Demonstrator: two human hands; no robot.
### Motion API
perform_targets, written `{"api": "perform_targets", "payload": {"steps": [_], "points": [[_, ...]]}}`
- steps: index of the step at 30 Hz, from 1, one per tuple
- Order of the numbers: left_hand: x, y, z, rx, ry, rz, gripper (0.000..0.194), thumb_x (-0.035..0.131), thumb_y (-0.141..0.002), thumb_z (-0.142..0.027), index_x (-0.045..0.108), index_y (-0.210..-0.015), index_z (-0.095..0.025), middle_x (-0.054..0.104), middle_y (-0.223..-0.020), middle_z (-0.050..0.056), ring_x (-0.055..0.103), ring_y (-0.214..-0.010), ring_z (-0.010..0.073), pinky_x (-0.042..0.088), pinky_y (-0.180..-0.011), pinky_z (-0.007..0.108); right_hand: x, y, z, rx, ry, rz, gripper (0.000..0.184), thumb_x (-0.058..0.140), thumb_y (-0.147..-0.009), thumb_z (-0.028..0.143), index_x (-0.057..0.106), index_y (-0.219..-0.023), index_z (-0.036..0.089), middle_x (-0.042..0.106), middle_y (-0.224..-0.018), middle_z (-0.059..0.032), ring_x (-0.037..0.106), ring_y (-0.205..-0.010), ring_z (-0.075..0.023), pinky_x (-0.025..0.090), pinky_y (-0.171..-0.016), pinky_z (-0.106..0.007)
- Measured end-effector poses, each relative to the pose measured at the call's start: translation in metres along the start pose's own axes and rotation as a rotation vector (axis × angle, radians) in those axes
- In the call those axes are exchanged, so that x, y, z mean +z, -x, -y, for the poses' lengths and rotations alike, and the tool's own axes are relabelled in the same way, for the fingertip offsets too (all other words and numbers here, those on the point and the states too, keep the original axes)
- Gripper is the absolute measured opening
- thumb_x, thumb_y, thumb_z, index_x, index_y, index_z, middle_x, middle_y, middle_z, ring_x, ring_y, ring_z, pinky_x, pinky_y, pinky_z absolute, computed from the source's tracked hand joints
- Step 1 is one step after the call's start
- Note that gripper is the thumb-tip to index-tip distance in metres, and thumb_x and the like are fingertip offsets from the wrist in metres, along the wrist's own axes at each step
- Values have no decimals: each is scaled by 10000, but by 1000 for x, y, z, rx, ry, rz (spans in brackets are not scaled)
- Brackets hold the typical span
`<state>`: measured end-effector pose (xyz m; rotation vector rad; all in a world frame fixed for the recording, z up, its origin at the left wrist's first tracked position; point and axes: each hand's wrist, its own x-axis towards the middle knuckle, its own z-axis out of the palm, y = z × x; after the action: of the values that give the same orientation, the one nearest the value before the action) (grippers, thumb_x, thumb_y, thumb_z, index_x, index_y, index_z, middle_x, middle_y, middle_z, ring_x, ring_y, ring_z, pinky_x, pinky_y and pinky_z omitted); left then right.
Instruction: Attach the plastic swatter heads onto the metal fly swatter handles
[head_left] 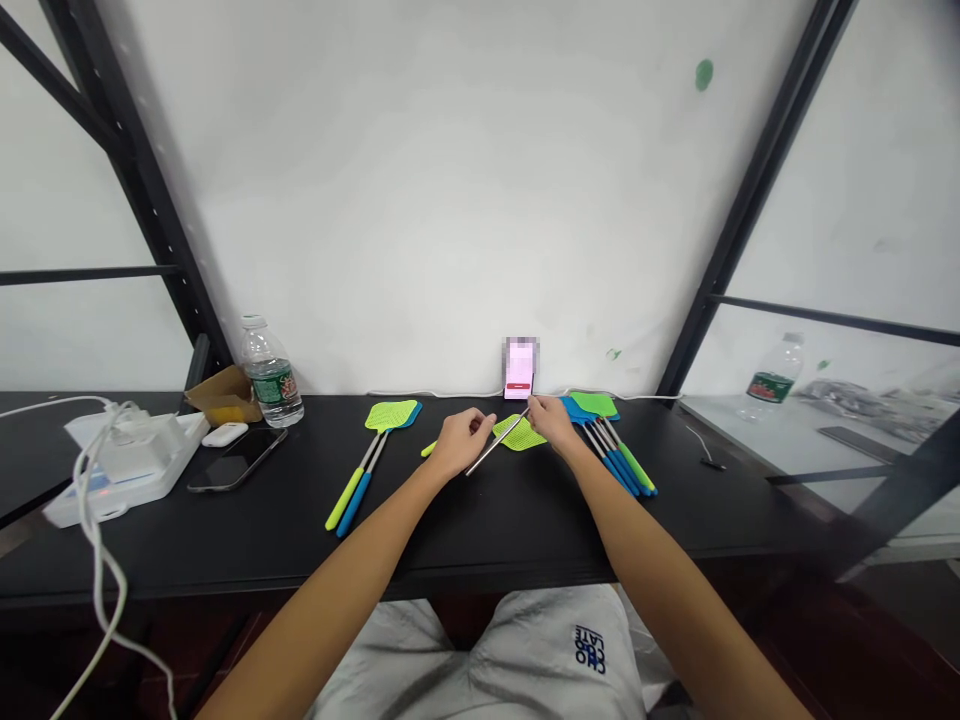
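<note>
My right hand (551, 420) pinches the upper end of a thin metal rod (496, 442), which slants down to the left over the black table. Loosely curled, my left hand (459, 442) is beside the rod, with a gap between thumb and fingers and nothing visible in them. Beneath the rod lies a yellow-green fly swatter head (520, 434). A short yellow-green handle end (428, 449) shows at the far side of my left hand. To the left, a yellow-green fly swatter (345, 498) and a blue one (355, 503) lie side by side. Several blue and green swatters (619, 465) are grouped at right.
A lit phone (520, 368) leans against the wall. On the left are a water bottle (274, 378), a cardboard box (225, 397), a white earphone case (225, 435), a dark phone (238, 460) and a power strip (161, 475) with cables. Black metal posts (739, 210) flank the table.
</note>
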<state>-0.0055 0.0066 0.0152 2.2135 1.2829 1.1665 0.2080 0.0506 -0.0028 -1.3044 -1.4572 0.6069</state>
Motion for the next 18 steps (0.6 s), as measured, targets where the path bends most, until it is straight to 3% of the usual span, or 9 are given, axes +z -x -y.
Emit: {"api": "perform_targets", "payload": {"steps": [5,8,18], "points": [[9,6,-1,45,88,140,308,535,-854,-445,631,-757,-168,669,-688,17,575,-630,139,382,-588,240,19,14,12,6,-16,91,391,481,-841,462,438,-549,206,464,-467,13,401,-436,-108,287,-437,-233],[13,7,3,39,73,193,307,504,-863,-404,593,-687,-170,624,-594,-3,532,-553,121,345,-556,236,26,22,21,41,-100,152,414,488,-847,499,430,-557,209,457,-452,21,398,-407,-100,286,-417,-227],[15,4,7,58,13,110,327,453,-894,-387,562,-667,-177,578,-606,-13,481,-573,111,301,-563,238,41,36,29,154,-360,416,466,531,-850,557,357,-587,215,370,-452,58,380,-351,-79,238,-355,-209]]}}
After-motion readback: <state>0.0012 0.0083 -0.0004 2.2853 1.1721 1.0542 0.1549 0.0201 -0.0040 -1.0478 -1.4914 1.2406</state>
